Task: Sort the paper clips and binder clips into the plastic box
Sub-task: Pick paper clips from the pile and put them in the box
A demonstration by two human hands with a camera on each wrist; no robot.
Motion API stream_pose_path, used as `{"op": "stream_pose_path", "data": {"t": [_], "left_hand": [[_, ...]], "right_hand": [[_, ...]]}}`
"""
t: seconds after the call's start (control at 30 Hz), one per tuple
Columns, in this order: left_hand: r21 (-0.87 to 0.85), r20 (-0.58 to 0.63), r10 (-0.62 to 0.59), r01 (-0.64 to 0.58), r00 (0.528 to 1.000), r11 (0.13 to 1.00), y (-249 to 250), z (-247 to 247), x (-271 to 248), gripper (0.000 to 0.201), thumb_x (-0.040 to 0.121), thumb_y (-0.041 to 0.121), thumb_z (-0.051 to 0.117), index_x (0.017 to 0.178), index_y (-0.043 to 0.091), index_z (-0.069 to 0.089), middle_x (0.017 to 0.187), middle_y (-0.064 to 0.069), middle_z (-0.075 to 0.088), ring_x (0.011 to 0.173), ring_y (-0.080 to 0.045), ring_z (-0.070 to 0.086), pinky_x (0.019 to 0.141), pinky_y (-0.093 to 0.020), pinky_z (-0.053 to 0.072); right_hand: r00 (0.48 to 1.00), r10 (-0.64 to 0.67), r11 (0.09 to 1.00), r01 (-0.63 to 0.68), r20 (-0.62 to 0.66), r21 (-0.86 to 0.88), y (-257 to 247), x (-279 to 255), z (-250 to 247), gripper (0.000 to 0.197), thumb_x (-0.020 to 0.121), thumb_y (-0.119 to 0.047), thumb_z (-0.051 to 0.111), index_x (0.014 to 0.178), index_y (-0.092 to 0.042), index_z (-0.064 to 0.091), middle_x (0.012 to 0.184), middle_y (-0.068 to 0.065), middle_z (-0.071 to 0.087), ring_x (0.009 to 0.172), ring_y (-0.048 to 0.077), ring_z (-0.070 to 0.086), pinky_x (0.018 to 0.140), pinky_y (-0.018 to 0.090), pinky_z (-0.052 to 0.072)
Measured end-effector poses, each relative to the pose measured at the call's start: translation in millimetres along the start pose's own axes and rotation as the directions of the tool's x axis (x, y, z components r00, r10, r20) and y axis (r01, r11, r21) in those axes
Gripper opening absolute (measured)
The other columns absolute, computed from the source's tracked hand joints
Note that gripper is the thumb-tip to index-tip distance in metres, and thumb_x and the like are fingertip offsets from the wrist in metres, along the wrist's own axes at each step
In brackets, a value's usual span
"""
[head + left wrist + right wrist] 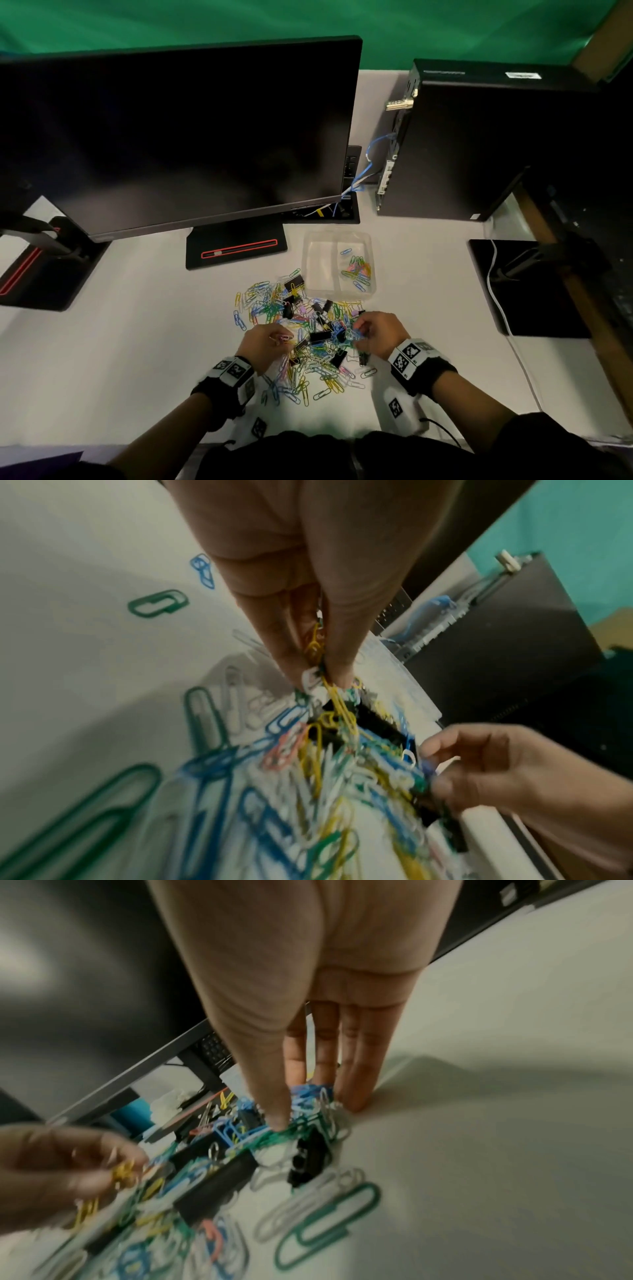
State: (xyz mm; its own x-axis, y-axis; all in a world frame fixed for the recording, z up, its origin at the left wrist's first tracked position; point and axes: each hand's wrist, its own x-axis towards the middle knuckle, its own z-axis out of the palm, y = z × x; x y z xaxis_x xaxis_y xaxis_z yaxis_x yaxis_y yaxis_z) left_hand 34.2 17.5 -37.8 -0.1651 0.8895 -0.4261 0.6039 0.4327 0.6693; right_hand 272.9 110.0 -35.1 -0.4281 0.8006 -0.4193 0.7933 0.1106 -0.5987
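Note:
A heap of coloured paper clips [301, 342] mixed with black binder clips [320, 336] lies on the white desk. Behind it stands the clear plastic box [310, 263]; several paper clips [358, 270] lie in its right compartment, and the left one looks bare. My left hand [284, 337] is at the heap's left side and pinches a few paper clips, yellow ones [316, 645] among them, between thumb and fingers [287, 653]. At the heap's right side, my right hand [358, 330] points down into the clips, thumb and fingers [356, 1091] closed around blue paper clips [308, 1091].
A dark monitor [171, 137] and its stand base [236, 246] rise behind the heap. A black computer tower [479, 144] is at the back right, a black pad [524, 287] with a white cable [496, 298] to the right, and another stand base [44, 274] at the left.

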Motion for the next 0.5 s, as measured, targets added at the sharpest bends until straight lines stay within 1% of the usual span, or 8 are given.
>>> {"op": "stream_pose_path", "data": {"t": [0.07, 0.1, 0.13, 0.2, 0.27, 0.37, 0.43, 0.5], "left_hand": [[-0.104, 0.013, 0.015, -0.013, 1.000, 0.995, 2, -5, 3, 0.011, 0.080, 0.017, 0.069, 0.089, 0.022, 0.068, 0.084, -0.002, 0.069, 0.077, -0.017, 0.064, 0.082, -0.033, 0.055], [-0.163, 0.017, 0.023, -0.020, 1.000, 0.986, 4, -7, 6, 0.012, 0.080, 0.014, 0.068, 0.084, 0.025, 0.066, 0.080, -0.003, 0.067, 0.073, -0.018, 0.064, 0.078, -0.033, 0.057], [-0.220, 0.019, 0.023, -0.019, 1.000, 0.975, 8, -10, 9, 0.017, 0.081, 0.011, 0.067, 0.081, 0.027, 0.065, 0.076, -0.004, 0.066, 0.069, -0.017, 0.062, 0.072, -0.030, 0.057], [-0.360, 0.043, 0.005, 0.011, 0.999, 0.933, 18, -15, 15, 0.018, 0.082, 0.004, 0.064, 0.083, 0.022, 0.064, 0.077, -0.006, 0.065, 0.066, -0.014, 0.062, 0.061, -0.020, 0.056], [-0.473, 0.089, 0.007, 0.036, 0.996, 0.880, 29, -18, 24, 0.015, 0.084, 0.001, 0.061, 0.089, 0.015, 0.064, 0.085, -0.008, 0.065, 0.068, -0.012, 0.066, 0.060, -0.018, 0.057], [-0.488, 0.089, 0.033, 0.015, 0.995, 0.873, 48, -19, 41, 0.015, 0.085, 0.000, 0.059, 0.098, 0.006, 0.064, 0.087, -0.006, 0.063, 0.071, -0.010, 0.066, 0.060, -0.018, 0.058], [-0.452, 0.077, 0.049, -0.008, 0.996, 0.892, 61, -18, 53, 0.015, 0.086, 0.002, 0.059, 0.099, 0.007, 0.064, 0.089, -0.007, 0.063, 0.076, -0.011, 0.063, 0.061, -0.016, 0.057], [-0.455, 0.090, 0.054, -0.007, 0.994, 0.890, 75, -16, 65, 0.019, 0.087, 0.001, 0.057, 0.105, 0.002, 0.062, 0.092, -0.010, 0.063, 0.076, -0.009, 0.064, 0.060, -0.014, 0.056]], "right_hand": [[0.999, -0.022, 0.997, 0.026, 0.043, -0.078, -5, 0, 3, 0.030, 0.063, -0.020, 0.079, 0.086, -0.018, 0.059, 0.082, -0.002, 0.051, 0.073, 0.015, 0.049, 0.066, 0.022, 0.037], [0.998, -0.029, 0.993, 0.034, 0.052, -0.110, -8, 1, 5, 0.030, 0.063, -0.020, 0.078, 0.082, -0.019, 0.056, 0.081, -0.001, 0.049, 0.073, 0.016, 0.048, 0.064, 0.023, 0.036], [0.998, -0.029, 0.992, 0.036, 0.060, -0.119, -9, 1, 7, 0.028, 0.064, -0.021, 0.077, 0.079, -0.021, 0.054, 0.080, -0.001, 0.050, 0.071, 0.016, 0.048, 0.062, 0.023, 0.036], [0.997, -0.024, 0.996, 0.030, 0.067, -0.088, -10, 2, 12, 0.020, 0.067, -0.018, 0.075, 0.076, -0.021, 0.057, 0.076, -0.002, 0.053, 0.070, 0.014, 0.051, 0.057, 0.021, 0.038], [0.998, -0.024, 0.997, 0.029, 0.066, -0.071, -10, 3, 12, 0.013, 0.069, -0.017, 0.073, 0.080, -0.018, 0.066, 0.077, -0.003, 0.057, 0.072, 0.012, 0.054, 0.062, 0.018, 0.041], [0.998, -0.030, 0.998, 0.032, 0.057, -0.047, -7, 5, 7, 0.011, 0.071, -0.014, 0.070, 0.082, -0.013, 0.070, 0.083, 0.002, 0.065, 0.074, 0.009, 0.056, 0.069, 0.016, 0.043], [0.999, -0.022, 1.000, 0.022, 0.028, 0.004, -3, 7, 0, 0.009, 0.071, -0.009, 0.069, 0.079, -0.010, 0.071, 0.078, 0.001, 0.066, 0.066, 0.003, 0.056, 0.066, 0.010, 0.042], [1.000, 0.006, 0.999, -0.006, 0.004, 0.052, 2, 10, -9, 0.009, 0.070, -0.005, 0.070, 0.078, -0.008, 0.073, 0.074, -0.001, 0.064, 0.061, -0.009, 0.051, 0.062, 0.004, 0.040]]}}
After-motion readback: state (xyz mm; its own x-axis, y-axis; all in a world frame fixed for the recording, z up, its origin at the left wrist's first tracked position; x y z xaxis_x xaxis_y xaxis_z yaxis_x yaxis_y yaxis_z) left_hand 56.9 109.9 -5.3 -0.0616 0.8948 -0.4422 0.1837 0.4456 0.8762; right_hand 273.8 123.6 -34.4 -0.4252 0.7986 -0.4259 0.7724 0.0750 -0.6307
